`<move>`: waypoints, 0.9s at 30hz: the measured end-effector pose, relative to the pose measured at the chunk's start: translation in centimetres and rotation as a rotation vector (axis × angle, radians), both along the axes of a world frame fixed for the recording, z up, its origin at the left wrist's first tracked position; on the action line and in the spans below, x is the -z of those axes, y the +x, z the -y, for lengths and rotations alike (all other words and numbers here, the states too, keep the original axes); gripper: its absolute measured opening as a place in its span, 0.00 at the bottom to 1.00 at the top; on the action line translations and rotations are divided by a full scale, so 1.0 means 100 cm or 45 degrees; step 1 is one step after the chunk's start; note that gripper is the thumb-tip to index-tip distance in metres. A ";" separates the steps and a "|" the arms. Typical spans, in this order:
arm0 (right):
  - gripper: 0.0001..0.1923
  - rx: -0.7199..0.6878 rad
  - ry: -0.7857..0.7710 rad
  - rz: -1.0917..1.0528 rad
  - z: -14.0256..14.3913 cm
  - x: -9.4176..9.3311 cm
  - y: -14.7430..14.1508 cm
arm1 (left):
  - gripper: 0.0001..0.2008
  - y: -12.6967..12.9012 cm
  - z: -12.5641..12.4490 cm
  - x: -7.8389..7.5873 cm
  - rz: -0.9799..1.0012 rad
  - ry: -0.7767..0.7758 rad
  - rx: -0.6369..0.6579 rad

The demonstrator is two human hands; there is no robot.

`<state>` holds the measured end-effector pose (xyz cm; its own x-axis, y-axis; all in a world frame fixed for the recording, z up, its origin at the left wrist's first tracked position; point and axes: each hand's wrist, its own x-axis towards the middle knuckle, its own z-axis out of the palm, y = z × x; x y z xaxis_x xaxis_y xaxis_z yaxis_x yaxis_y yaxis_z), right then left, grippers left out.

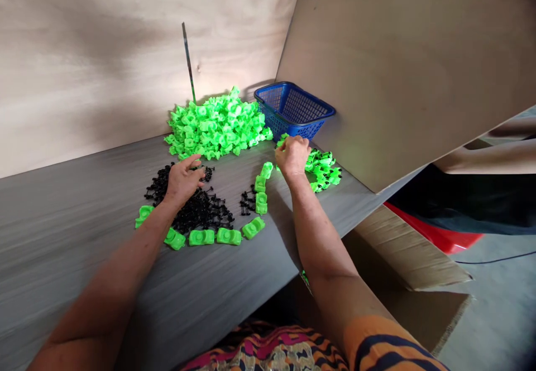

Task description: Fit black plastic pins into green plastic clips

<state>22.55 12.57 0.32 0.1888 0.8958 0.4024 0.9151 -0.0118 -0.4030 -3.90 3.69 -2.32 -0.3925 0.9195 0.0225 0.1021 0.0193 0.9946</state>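
My left hand (183,180) rests on a heap of small black parts (196,206) on the grey table, fingers curled over them; whether it grips any is hidden. My right hand (292,155) reaches into a small cluster of green plastic pieces (323,169) beside the blue basket (293,109), fingers bent on the pieces. A curved row of green toy-car bodies (215,236) rings the black heap from the left around to my right wrist. A big pile of green pieces (215,124) lies behind, against the wall.
Plywood panels close off the back and right of the grey table (62,231). A thin metal rod (188,61) leans on the back panel. Below the table's right edge stand a cardboard box (412,259) and something red (439,237).
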 end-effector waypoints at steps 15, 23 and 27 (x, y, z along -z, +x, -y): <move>0.28 -0.647 -0.205 0.341 -0.028 -0.007 -0.108 | 0.20 -0.009 -0.008 0.021 -0.252 0.144 0.056; 0.11 -0.752 -0.099 0.166 -0.025 -0.003 -0.117 | 0.20 0.001 -0.002 0.003 -0.056 0.049 0.017; 0.05 -1.021 0.046 -0.130 0.007 0.019 -0.114 | 0.25 0.008 0.005 -0.008 0.375 0.024 0.091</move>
